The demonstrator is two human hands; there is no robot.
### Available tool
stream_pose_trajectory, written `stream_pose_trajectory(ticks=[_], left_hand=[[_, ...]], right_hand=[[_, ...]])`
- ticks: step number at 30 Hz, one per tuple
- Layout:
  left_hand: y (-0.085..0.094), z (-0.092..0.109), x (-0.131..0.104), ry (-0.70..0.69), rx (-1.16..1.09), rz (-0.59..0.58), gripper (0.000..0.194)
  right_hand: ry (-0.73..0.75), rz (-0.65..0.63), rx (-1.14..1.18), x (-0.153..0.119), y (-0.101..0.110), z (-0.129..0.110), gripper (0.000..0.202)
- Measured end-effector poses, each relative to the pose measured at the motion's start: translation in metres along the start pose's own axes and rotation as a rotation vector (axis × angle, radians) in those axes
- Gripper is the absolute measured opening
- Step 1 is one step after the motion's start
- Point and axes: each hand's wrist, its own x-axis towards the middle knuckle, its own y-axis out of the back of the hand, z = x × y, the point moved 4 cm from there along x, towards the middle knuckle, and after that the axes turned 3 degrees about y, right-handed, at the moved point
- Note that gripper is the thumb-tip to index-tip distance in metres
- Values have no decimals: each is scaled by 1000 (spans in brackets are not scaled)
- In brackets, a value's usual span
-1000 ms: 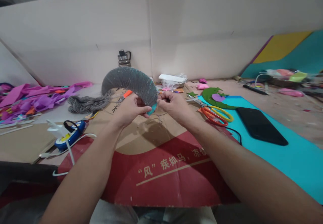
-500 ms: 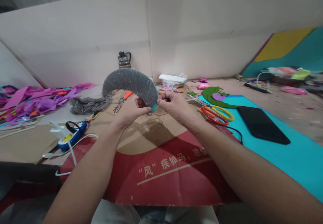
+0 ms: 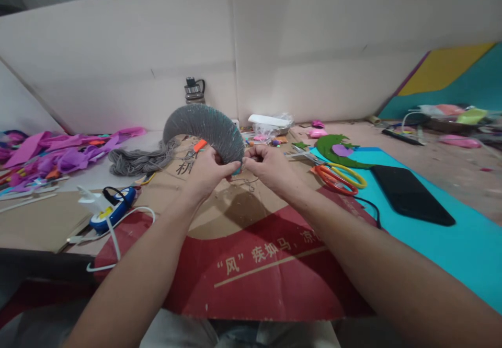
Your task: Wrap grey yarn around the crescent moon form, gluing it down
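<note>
A curved crescent shape wrapped in grey yarn [image 3: 206, 123] is held up over the cardboard, with a bit of teal showing at its lower tip. My left hand [image 3: 214, 167] grips that tip, thumb in front and fingers behind. Close beside it, my right hand [image 3: 259, 161] is closed in a pinch at the tip's edge; a thin strand seems to be between the fingertips, too fine to see clearly. Behind my left hand lies a loose skein of grey yarn [image 3: 137, 161].
Red-printed cardboard [image 3: 274, 285] lies under my hands. To the right are orange-and-yellow-handled scissors [image 3: 337, 178], a black phone [image 3: 410, 194] and a green felt crescent [image 3: 333, 149]. Leftward sit a blue power strip [image 3: 113, 212] and purple scraps [image 3: 66, 152]. A bottle [image 3: 194, 91] stands behind.
My right hand has come slightly closer to the tip, and my left thumb now covers more of the teal. The wrapped crescent has shifted only slightly.
</note>
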Motion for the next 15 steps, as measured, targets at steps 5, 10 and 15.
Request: stream_pose_trajectory(ticks=[5, 10, 15], left_hand=[[1, -8, 2, 22, 87, 14, 16], [3, -11, 2, 102, 37, 23, 14], [-2, -10, 1, 205, -174, -70, 18]], right_hand=[[1, 5, 0, -2, -3, 0, 4], [-2, -71, -22, 0, 0, 0, 12], [101, -163, -56, 5, 7, -2, 12]])
